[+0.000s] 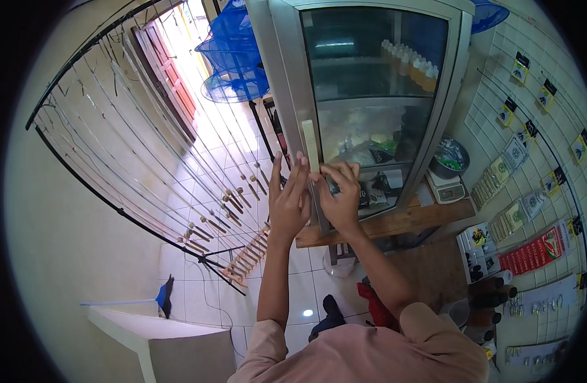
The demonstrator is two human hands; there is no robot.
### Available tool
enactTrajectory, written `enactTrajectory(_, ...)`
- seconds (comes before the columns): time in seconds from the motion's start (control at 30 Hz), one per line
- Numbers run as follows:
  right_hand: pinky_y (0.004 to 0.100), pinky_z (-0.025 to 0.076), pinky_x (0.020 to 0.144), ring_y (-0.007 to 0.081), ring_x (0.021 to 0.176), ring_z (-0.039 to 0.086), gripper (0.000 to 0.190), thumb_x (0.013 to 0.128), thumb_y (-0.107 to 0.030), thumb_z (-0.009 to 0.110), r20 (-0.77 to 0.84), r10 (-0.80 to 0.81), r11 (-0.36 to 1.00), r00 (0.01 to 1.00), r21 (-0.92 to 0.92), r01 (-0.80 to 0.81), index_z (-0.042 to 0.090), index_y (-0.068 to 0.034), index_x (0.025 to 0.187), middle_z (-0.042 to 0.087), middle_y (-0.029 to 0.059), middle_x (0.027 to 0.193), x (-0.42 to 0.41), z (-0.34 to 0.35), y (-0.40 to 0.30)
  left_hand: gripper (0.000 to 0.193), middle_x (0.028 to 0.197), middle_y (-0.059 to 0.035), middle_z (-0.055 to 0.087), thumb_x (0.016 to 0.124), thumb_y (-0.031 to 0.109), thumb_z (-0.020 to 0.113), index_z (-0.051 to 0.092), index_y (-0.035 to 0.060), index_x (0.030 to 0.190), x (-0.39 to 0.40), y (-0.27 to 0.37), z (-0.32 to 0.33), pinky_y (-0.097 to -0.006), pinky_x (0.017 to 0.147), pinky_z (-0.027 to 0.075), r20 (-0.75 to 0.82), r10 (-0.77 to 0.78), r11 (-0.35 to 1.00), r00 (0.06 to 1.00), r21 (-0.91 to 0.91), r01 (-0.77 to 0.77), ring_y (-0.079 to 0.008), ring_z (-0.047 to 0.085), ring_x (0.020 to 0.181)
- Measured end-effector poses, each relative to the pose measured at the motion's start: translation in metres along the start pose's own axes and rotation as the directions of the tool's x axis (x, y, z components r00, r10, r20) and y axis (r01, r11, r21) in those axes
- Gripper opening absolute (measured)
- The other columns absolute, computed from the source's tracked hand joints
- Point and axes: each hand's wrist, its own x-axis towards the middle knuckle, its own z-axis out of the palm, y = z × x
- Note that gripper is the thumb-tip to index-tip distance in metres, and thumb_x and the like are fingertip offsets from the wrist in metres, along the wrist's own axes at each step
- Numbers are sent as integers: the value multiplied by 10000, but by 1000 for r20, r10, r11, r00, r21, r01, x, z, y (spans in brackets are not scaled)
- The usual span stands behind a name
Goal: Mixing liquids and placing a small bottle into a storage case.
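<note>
A narrow pale yellow strip [310, 141] runs along the side frame of an aluminium-framed glass cabinet [293, 95]. My right hand [342, 198] has its thumb and index fingertips pinched at the strip's lower end, its other fingers curled in front of the glass. Just left of it, my left hand [289, 201] is raised with fingers extended and slightly apart, near the cabinet's edge. Nothing shows in its grasp; whether its fingertips touch the frame is unclear. Behind the glass are several small bottles [410, 67] with white caps and plastic packets [382, 148] lower down.
The cabinet stands on a wooden table [394, 220] beside a digital scale [446, 187] bearing a dark bowl [449, 155]. Fishing rods [150, 153] hang in a black rack at left. Blue nets [238, 57] hang near the doorway. Packets hang on a wire grid [494, 100] at right.
</note>
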Motion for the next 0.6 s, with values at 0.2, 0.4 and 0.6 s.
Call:
enactTrajectory(0.2, 355, 433, 774, 251, 865, 513, 191, 793, -88, 757, -22, -54, 998, 998, -33, 53, 692, -1, 950, 637, 82, 866, -22, -37, -29, 691, 1414, -158, 498, 777, -96, 538, 410, 40, 1443, -26, 35, -6, -481, 1070, 362, -40, -3, 997, 999, -71, 0, -442, 307, 1390)
enactTrajectory(0.4, 372, 443, 748, 265, 863, 506, 216, 786, -96, 757, -70, -114, 991, 991, -73, 109, 684, 11, 959, 614, 89, 865, -42, -85, -52, 689, 1385, -148, 528, 728, -88, 539, 471, 36, 1402, -42, 93, -21, -494, 1091, 339, -73, 9, 995, 997, -96, -16, -459, 359, 1350)
enactTrajectory(0.6, 373, 449, 771, 274, 890, 515, 218, 789, -63, 742, -105, -110, 984, 988, -149, 93, 681, 22, 979, 612, 107, 888, -64, -138, -66, 660, 1401, -134, 516, 756, -79, 548, 488, 64, 1398, -55, 152, -34, -482, 1086, 343, -31, 29, 991, 999, -133, -32, -426, 325, 1384)
